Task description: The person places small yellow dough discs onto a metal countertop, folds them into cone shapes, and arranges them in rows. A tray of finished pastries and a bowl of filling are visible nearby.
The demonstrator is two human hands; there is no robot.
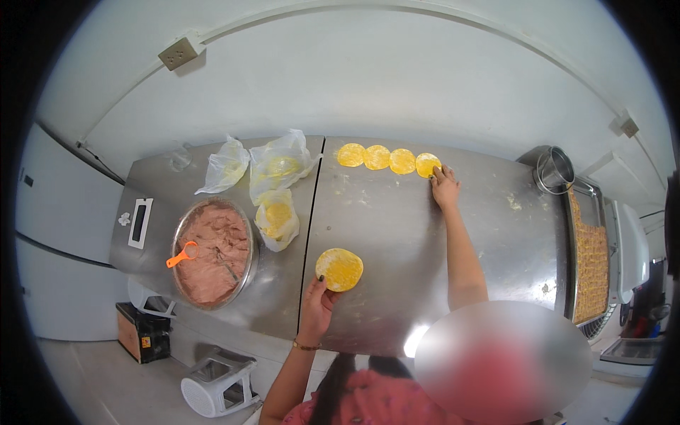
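My left hand [320, 306] grips a floury, round yellow dough wrapper [340, 270] by its lower edge, thumb on top. Whether it is one wrapper or a stack, I cannot tell. At the back of the steel table, my right hand [445, 188] has its thumb and fingers closed on the edge of another yellow dough wrapper [426, 165]. That one is the right end of a row of several; its neighbour [402, 161] lies just to the left, and they sit edge to edge or slightly overlapping.
Left of the table seam stands a steel bowl [249, 273] of pink minced filling with an orange-handled scoop [183, 255]. Behind it lie plastic bags [278, 218] with yellow contents. At right are a steel pot [554, 170] and a tray [570, 265] of filled pieces. White stools [212, 393] stand below.
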